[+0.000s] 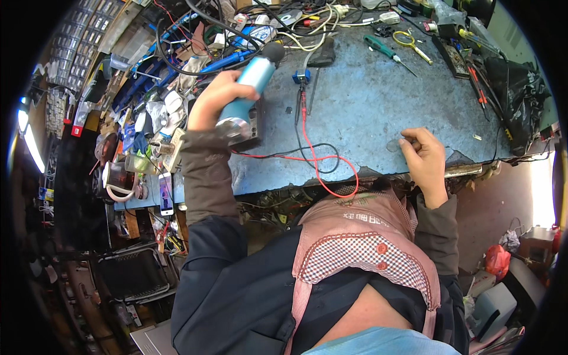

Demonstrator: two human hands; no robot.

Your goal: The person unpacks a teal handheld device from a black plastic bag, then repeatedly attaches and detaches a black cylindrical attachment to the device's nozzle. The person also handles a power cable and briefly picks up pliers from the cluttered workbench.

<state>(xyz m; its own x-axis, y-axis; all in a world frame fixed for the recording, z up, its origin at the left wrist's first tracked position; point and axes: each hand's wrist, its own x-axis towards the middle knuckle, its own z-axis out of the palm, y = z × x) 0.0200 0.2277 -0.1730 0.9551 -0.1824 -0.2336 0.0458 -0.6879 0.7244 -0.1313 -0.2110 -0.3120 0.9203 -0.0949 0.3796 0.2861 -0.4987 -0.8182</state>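
My left hand (222,97) is wrapped round a light-blue massage gun (256,75), a thick barrel with a black ball head at its upper end and a silver rear cap. It is held tilted over the left part of the blue worktop (361,112). Under it, partly hidden, stands a small dark box (254,125). Red and black test leads (305,127) run from near that box to a small blue block (301,77). By the front edge, my right hand (423,157) has its fingers curled in, thumb against fingertips; what they hold, if anything, is too small to name.
A green-handled screwdriver (378,45) and yellow-rimmed tool (412,45) lie at the far right. Red-handled probes (478,89) and black plastic bags (515,97) line the right side. Cables and parts crowd the back and left, with a phone (165,194) and glass pot (118,177).
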